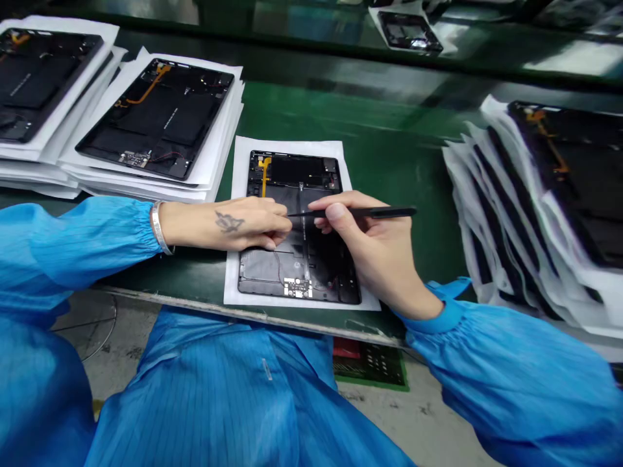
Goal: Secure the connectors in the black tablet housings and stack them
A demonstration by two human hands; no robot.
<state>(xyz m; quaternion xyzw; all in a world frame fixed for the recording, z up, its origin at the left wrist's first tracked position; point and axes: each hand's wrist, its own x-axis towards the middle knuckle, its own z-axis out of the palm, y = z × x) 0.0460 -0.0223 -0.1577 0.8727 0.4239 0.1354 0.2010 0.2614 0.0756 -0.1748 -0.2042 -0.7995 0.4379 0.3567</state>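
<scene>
Head view: black tweezers [370, 212] pinched in the right grip [374, 253] over an opened tablet [302, 172].
The tablet lies at 12 o'clock on a white sheet [233, 259] on the green table [389, 117], probably as padding; the left grip [243, 224], fingers pressed together, seems to steady it, anything pinched hidden.
</scene>
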